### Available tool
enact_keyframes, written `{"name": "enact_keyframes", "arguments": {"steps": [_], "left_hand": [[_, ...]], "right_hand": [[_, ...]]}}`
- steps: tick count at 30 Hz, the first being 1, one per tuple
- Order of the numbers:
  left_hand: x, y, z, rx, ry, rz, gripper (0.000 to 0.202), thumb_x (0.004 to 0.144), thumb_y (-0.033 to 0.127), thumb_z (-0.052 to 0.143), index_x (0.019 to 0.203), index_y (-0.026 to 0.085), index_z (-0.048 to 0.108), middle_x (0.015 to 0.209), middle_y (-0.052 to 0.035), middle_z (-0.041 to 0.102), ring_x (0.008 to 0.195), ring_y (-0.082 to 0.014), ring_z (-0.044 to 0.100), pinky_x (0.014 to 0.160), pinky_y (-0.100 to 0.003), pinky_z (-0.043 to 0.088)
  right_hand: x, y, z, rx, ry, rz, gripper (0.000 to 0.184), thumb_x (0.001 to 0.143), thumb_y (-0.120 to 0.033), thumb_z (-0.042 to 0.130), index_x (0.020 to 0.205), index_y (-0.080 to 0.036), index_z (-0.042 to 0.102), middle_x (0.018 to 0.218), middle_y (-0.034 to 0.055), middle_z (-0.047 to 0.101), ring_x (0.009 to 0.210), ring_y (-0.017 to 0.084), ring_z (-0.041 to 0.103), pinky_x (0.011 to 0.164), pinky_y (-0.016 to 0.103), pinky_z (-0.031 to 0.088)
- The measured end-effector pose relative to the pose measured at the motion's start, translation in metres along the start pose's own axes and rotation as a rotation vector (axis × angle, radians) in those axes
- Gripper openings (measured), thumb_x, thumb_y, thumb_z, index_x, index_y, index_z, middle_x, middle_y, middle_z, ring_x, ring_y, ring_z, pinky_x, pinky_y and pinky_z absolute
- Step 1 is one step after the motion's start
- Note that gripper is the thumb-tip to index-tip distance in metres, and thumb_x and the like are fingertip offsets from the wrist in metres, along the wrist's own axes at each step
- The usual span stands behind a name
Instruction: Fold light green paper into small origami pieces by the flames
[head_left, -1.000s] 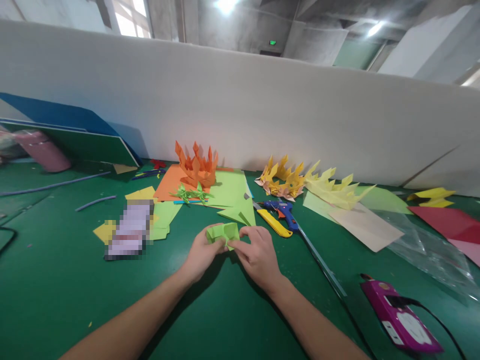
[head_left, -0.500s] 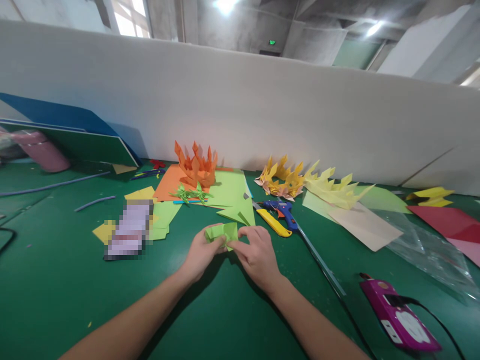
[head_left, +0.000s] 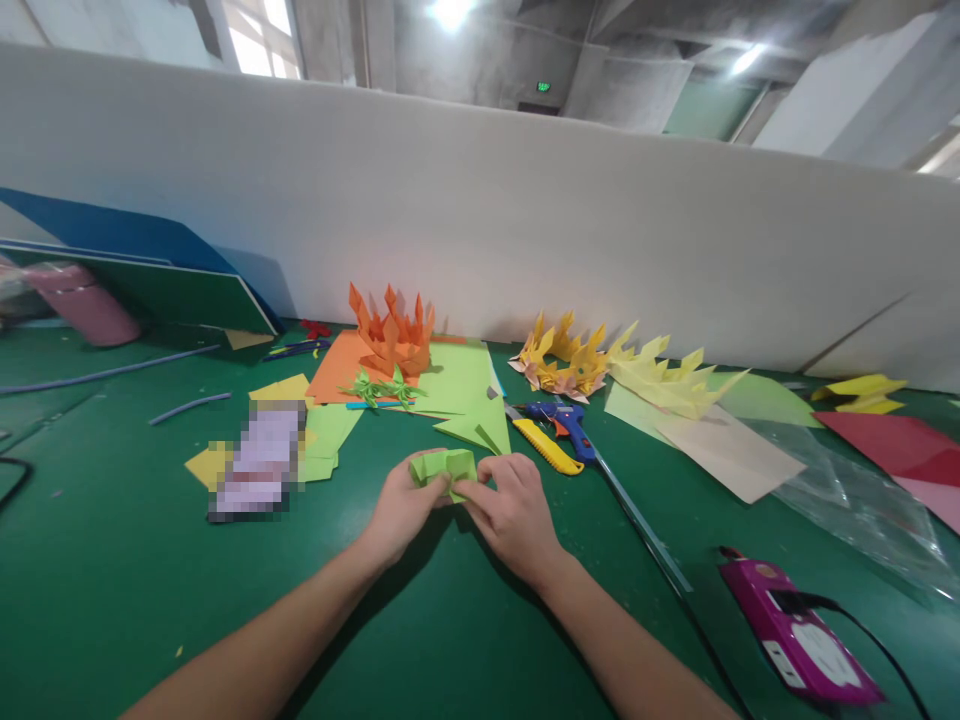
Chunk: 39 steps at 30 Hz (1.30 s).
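Observation:
Between my hands is a small piece of folded light-green paper [head_left: 459,466], with creased flaps standing up. My left hand [head_left: 405,505] pinches its left side, thumb on the near face. From the right, my right hand [head_left: 517,505] grips the lower right edge between thumb and fingers. Some fingertips are hidden behind the paper. Just beyond lie light-green sheets [head_left: 465,375] and two small green folded paper pieces [head_left: 365,387]. A yellow utility knife [head_left: 546,446] and a blue glue gun [head_left: 574,430] with a clear glue stick lie to the right of my hands.
An orange paper crown [head_left: 394,340] stands at the back, with a yellow-orange crown [head_left: 562,360] and a pale yellow one [head_left: 667,375] further right. A blurred-out flat object [head_left: 261,455] lies left. A magenta device [head_left: 799,630] with a black cable is at the near right. A white partition [head_left: 480,210] closes the back.
The flap on the right side of the green paper has shifted slightly under my fingers. Both hands stay in nearly the same place, and the things on the table have not moved.

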<state>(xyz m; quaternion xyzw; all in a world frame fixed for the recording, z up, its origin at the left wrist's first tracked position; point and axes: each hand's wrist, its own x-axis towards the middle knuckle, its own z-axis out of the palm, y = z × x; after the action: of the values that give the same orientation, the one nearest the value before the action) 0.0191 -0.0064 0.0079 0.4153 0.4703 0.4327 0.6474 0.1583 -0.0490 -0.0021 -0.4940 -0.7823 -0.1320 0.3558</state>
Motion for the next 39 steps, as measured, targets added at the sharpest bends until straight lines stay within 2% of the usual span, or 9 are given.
{"name": "enact_keyframes", "arguments": {"steps": [3,8,17,21,23,26,29,34,39], "left_hand": [[0.000,0.000,-0.001,-0.008,-0.020,0.014,0.039,0.050,0.022,0.076,0.086,0.013,0.063,0.077,-0.0028,0.068,0.069,-0.0152,0.063,0.064,-0.026,0.051],[0.001,0.000,-0.001,-0.027,-0.010,-0.011,0.042,0.049,0.024,0.078,0.087,0.013,0.063,0.076,-0.0018,0.068,0.066,-0.0141,0.062,0.063,-0.026,0.051],[0.002,-0.001,-0.003,-0.027,-0.003,-0.004,0.044,0.048,0.023,0.079,0.088,0.014,0.063,0.077,-0.0028,0.069,0.066,-0.0151,0.063,0.064,-0.028,0.052],[0.002,0.000,-0.003,0.002,0.014,0.001,0.039,0.051,0.021,0.076,0.087,0.014,0.064,0.077,-0.0020,0.069,0.065,-0.0144,0.063,0.062,-0.026,0.051],[0.002,0.001,-0.002,0.013,0.043,0.023,0.037,0.051,0.020,0.075,0.086,0.015,0.064,0.075,-0.0008,0.068,0.064,-0.0140,0.062,0.059,-0.024,0.051],[0.003,0.002,-0.002,0.008,0.053,0.041,0.036,0.052,0.020,0.074,0.086,0.015,0.063,0.073,-0.0004,0.067,0.064,-0.0147,0.062,0.058,-0.025,0.050],[0.003,0.001,-0.002,0.018,0.037,0.067,0.037,0.053,0.021,0.073,0.088,0.016,0.063,0.076,-0.0016,0.068,0.068,-0.0158,0.063,0.063,-0.027,0.050],[0.001,0.001,-0.003,0.125,0.049,0.166,0.027,0.059,0.023,0.071,0.085,0.017,0.065,0.080,-0.0027,0.069,0.075,-0.0157,0.062,0.073,-0.025,0.046],[-0.001,0.001,-0.002,0.154,0.014,0.180,0.018,0.062,0.026,0.069,0.077,0.018,0.066,0.076,-0.0019,0.068,0.072,-0.0150,0.060,0.070,-0.023,0.045]], "right_hand": [[0.000,0.001,0.000,-0.012,-0.021,0.009,0.016,0.084,-0.025,0.050,0.084,-0.021,0.065,0.078,0.0040,0.048,0.076,0.018,0.040,0.073,0.031,0.032],[0.001,0.001,0.000,-0.040,-0.020,-0.018,0.014,0.082,-0.022,0.052,0.074,-0.021,0.063,0.078,0.0038,0.047,0.077,0.019,0.039,0.075,0.031,0.032],[0.001,0.000,0.000,-0.087,-0.074,-0.011,0.011,0.080,-0.022,0.055,0.071,-0.019,0.059,0.083,0.0045,0.051,0.082,0.019,0.040,0.081,0.033,0.031],[0.001,-0.001,-0.001,-0.072,-0.079,-0.001,0.009,0.080,-0.018,0.053,0.074,-0.020,0.059,0.088,0.0055,0.053,0.085,0.020,0.041,0.082,0.035,0.032],[0.000,0.000,-0.001,-0.008,-0.066,0.011,0.010,0.080,-0.016,0.051,0.081,-0.021,0.060,0.092,0.0060,0.053,0.087,0.021,0.043,0.083,0.036,0.033],[-0.004,0.004,0.001,0.171,-0.001,0.114,0.025,0.077,-0.010,0.045,0.098,-0.020,0.056,0.099,0.0080,0.054,0.094,0.022,0.047,0.087,0.038,0.035],[-0.006,0.008,0.005,0.415,0.034,0.326,0.028,0.081,-0.015,0.042,0.107,-0.017,0.051,0.095,0.0093,0.057,0.090,0.021,0.053,0.082,0.037,0.042],[-0.003,0.009,0.012,0.769,-0.092,0.557,0.021,0.083,-0.032,0.046,0.093,-0.018,0.056,0.083,0.0057,0.061,0.075,0.018,0.058,0.068,0.030,0.047],[-0.001,0.006,0.014,0.848,-0.060,0.656,0.020,0.077,-0.037,0.052,0.085,-0.018,0.052,0.073,0.0013,0.057,0.062,0.014,0.052,0.059,0.026,0.045]]}}
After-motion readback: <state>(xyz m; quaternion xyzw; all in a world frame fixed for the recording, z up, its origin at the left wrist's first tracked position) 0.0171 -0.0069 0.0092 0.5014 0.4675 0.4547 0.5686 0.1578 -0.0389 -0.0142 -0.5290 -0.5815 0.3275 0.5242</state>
